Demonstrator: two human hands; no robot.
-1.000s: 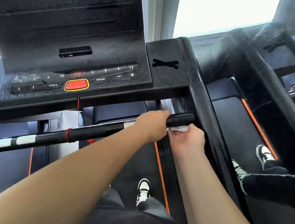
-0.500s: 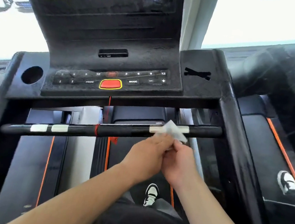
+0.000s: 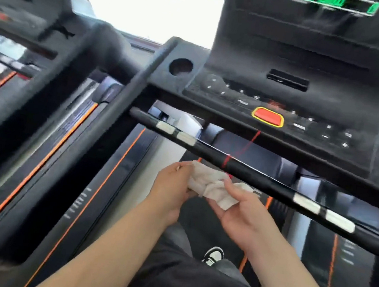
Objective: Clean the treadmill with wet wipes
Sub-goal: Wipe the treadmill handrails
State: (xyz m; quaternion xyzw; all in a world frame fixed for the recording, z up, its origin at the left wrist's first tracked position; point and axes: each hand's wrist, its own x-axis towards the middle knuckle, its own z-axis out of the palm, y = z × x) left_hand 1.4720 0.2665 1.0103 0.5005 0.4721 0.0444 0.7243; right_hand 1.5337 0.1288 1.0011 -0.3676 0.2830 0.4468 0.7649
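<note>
A crumpled white wet wipe (image 3: 214, 185) sits between both hands, just in front of the treadmill's black crossbar (image 3: 263, 178). My left hand (image 3: 171, 186) pinches the wipe's left end. My right hand (image 3: 244, 212) holds its right part, thumb over the cloth and fingers curled beneath. Neither hand touches the bar. The treadmill console (image 3: 283, 107) with a red stop button (image 3: 268, 116) rises behind the bar. Silver sensor patches (image 3: 176, 133) mark the bar's left end.
A round cup holder (image 3: 180, 67) sits left of the console. The left side rail (image 3: 106, 114) runs diagonally, with a second treadmill (image 3: 30, 35) beyond it. The running belt and my shoe (image 3: 214, 256) lie below. A red safety cord (image 3: 243, 147) hangs to the bar.
Both hands came off the crossbar's right end and drew back with the wipe, which is now bunched and spread between them. The view swung left, so the console sits at the right.
</note>
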